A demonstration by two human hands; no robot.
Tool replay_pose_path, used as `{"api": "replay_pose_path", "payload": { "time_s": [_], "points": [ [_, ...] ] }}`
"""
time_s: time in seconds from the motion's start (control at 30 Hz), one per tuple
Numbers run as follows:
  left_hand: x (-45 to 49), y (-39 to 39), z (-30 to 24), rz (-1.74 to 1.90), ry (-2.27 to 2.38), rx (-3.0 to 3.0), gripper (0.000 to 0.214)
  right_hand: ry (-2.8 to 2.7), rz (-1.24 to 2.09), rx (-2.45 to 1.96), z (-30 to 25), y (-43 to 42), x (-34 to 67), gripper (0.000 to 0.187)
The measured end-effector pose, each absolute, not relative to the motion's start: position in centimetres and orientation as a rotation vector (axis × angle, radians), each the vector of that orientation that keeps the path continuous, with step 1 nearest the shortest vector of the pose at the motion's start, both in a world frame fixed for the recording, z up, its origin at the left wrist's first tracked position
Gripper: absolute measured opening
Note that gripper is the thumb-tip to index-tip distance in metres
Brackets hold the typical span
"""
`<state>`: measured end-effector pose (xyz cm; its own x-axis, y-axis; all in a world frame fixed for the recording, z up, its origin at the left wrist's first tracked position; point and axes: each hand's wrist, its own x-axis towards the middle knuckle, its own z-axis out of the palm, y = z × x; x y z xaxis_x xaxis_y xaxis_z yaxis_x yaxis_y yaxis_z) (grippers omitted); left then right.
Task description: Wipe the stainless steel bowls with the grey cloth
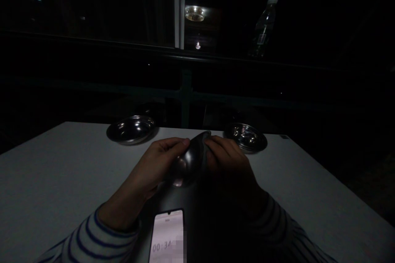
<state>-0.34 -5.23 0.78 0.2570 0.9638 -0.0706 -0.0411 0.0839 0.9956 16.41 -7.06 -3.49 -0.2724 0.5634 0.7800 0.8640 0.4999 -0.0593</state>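
Observation:
The scene is very dark. My left hand (154,164) and my right hand (226,158) both grip a shiny metal bowl (191,160), tilted on its edge above the white table (61,172). My left fingers curl over its near rim. My right fingers pinch the far rim. Both wrists wear striped sleeves.
Two more metal bowls rest at the table's far edge, one at the left (131,129) and one at the right (245,136). A phone (168,236) showing a timer lies near me. A plastic bottle (264,26) stands on a ledge behind, beside a lit round lamp (194,13).

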Motion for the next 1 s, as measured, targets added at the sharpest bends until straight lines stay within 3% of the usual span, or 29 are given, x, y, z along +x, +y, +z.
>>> {"api": "replay_pose_path", "payload": {
  "time_s": [0.2, 0.4, 0.63, 0.87, 1.0],
  "points": [
    [-0.5, -5.1, 0.6, 0.97, 1.033, 1.305, 0.022, -2.21, -0.587, -0.925, -3.9, -8.2, 15.0, 0.034],
    [0.0, -5.3, 0.8, 1.021, 1.061, 1.232, 0.025, -1.96, -0.444, -1.212, -3.9, -6.8, 16.3, 0.029],
    [0.3, -5.1, 0.5, 0.993, 1.069, 1.138, 0.033, -2.25, -0.641, -0.89, -4.1, -8.1, 14.6, 0.033],
    [0.3, -5.5, 0.9, 1.061, 1.167, 1.206, 0.035, -1.965, -0.441, -1.221, -3.6, -6.9, 16.5, 0.03],
    [0.4, -5.6, 0.7, 1.046, 1.147, 1.233, 0.035, -2.127, -0.577, -1.003, -3.8, -8.0, 15.2, 0.034]
  ]
}}
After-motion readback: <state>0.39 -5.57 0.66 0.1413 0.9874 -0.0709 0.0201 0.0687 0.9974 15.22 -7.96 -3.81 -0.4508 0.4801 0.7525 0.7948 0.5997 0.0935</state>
